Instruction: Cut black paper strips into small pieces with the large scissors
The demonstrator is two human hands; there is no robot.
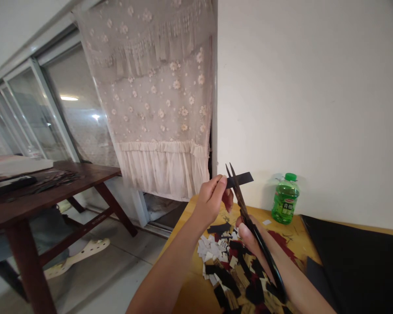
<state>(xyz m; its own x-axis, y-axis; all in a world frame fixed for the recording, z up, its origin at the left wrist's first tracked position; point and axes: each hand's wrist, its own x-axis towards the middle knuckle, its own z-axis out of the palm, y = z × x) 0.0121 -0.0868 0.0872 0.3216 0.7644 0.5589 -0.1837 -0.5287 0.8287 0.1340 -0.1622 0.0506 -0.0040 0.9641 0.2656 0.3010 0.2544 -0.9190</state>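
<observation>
While left hand (211,201) pinches black strip (240,179), probably card | right hand (250,237) grips scissors (238,194)

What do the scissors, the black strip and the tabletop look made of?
The scissors look like dark-coated metal, with thin rigid blades. The black strip seems matte card, holding stiffly straight. The tabletop looks like glossy yellow wood, possibly laminate.

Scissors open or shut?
Open: the scissors in the right hand have their two blade tips apart, at the black strip.
</observation>
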